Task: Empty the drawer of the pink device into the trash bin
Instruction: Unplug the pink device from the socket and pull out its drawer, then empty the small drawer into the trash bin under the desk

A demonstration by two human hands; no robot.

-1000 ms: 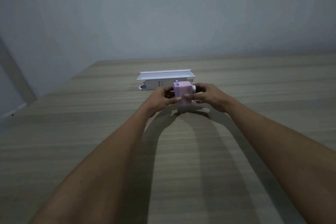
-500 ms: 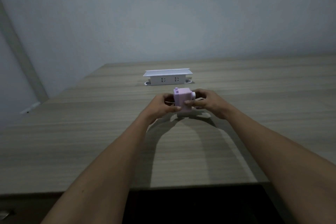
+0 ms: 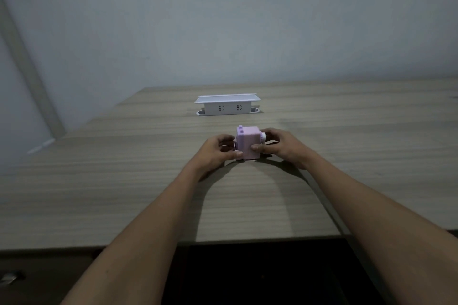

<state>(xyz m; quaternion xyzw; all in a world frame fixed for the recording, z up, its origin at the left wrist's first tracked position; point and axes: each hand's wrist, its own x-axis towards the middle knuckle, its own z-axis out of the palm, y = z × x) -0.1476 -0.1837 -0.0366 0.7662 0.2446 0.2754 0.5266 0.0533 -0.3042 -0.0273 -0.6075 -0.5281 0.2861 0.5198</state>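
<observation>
A small pink boxy device (image 3: 248, 145) stands on the wooden table (image 3: 124, 181), between both hands. My right hand (image 3: 281, 147) grips its right side, thumb on the front face, fingers near a white knob. My left hand (image 3: 218, 152) is at its left side, thumb and fingers closed on a pale drawer (image 3: 235, 145) that sticks out a little from the device's left face. The drawer's contents are hidden. No trash bin is in view.
A white pop-up socket box (image 3: 227, 104) with its lid raised stands on the table behind the device. The table's near edge (image 3: 247, 240) runs across the bottom, with a dark space beneath. A grey wall lies behind the table.
My view has tilted so the table's near edge now shows. Both hands and the device have drawn back from the socket box. The drawer now shows slightly at the left.
</observation>
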